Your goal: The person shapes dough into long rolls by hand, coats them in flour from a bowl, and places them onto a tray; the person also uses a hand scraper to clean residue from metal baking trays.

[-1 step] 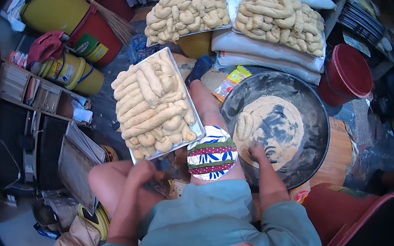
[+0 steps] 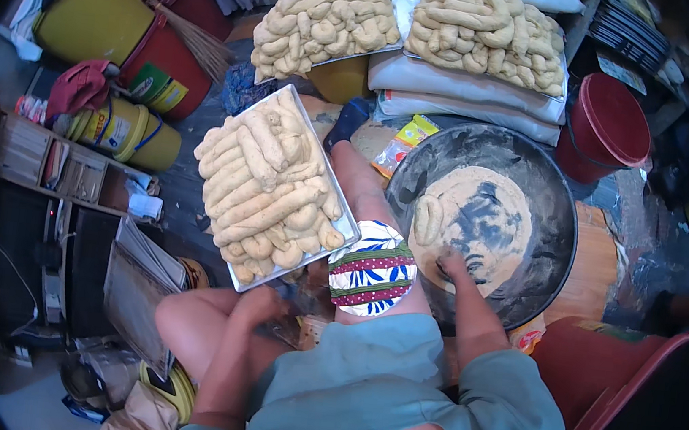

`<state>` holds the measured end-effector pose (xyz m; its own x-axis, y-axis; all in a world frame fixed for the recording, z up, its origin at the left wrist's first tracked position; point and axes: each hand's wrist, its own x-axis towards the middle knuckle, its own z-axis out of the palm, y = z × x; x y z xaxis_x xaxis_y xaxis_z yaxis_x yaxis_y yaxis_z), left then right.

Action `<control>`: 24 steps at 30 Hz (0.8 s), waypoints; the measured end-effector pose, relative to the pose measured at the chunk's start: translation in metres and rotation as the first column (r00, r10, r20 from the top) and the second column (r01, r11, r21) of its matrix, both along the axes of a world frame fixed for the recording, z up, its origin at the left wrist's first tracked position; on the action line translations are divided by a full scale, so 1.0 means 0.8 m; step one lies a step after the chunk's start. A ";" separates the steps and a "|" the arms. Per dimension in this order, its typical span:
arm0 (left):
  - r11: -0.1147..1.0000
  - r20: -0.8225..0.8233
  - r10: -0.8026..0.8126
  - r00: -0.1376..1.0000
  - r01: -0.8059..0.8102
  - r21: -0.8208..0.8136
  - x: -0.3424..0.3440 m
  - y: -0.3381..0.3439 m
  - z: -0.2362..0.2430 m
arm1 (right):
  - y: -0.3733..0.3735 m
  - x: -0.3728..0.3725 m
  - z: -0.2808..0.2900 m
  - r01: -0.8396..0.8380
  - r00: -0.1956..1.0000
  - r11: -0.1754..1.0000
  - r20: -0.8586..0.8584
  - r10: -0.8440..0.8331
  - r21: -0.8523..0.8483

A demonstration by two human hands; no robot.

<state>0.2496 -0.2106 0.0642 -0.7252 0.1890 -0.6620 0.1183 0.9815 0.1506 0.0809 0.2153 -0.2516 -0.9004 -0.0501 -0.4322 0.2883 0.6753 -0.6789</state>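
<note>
A metal tray (image 2: 337,199) heaped with pale dough ropes and twists rests tilted beside my leg, near a patterned cloth (image 2: 371,269) on my thigh. My left hand (image 2: 264,303) is just below the tray's lower corner, fingers curled, what they hold hidden. Inside a wide black basin (image 2: 542,246), my right hand (image 2: 453,266) is down at the ring of tan powder (image 2: 508,200), fingers curled and their tips unclear, just below a looped dough piece (image 2: 427,218).
Two heaped dough trays (image 2: 488,36) top stacked white sacks (image 2: 464,114) and a yellow container (image 2: 339,78). Buckets (image 2: 166,67) crowd the left; red buckets (image 2: 605,126) stand at right, with a dim shape (image 2: 674,305) beyond. Sheet pans (image 2: 140,294) lean beside my left knee.
My left hand has shifted slightly right, away from the tray's corner. A dim shape shows at the right edge beside the basin. My right hand is nearly unmoved.
</note>
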 end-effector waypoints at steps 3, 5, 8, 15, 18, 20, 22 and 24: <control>0.989 0.165 -0.062 0.984 0.082 -0.120 0.028 -0.051 -0.174 | -0.018 -0.015 0.017 -0.028 0.996 0.999 0.080 0.030 -0.021; 0.968 0.357 0.122 0.926 -0.032 -0.248 0.013 -0.029 -0.195 | -0.012 -0.011 0.004 -0.038 0.997 0.999 0.065 0.038 -0.002; 0.895 0.133 0.291 0.947 -0.221 -0.388 0.004 -0.013 -0.222 | 0.005 -0.006 -0.024 -0.056 0.993 0.985 -0.089 0.071 0.162; 0.838 -0.166 0.419 0.893 -0.450 -0.309 0.005 -0.065 -0.249 | 0.001 0.000 -0.011 -0.130 0.992 0.991 0.002 0.130 0.015; 0.834 -0.133 0.432 0.892 -0.451 -0.317 0.005 -0.071 -0.253 | 0.003 -0.002 0.004 -0.205 0.978 0.979 -0.031 0.205 -0.003; 0.835 -0.123 0.432 0.893 -0.448 -0.320 0.004 -0.076 -0.253 | -0.005 -0.006 0.012 -0.290 0.955 0.957 -0.052 0.291 0.027; 0.838 -0.110 0.430 0.896 -0.441 -0.321 0.004 -0.078 -0.253 | -0.009 -0.007 0.012 -0.139 0.983 0.990 0.113 0.142 -0.033; 0.842 -0.104 0.426 0.899 -0.436 -0.319 0.002 -0.079 -0.253 | -0.007 -0.004 0.006 -0.150 0.987 0.988 0.066 0.148 0.029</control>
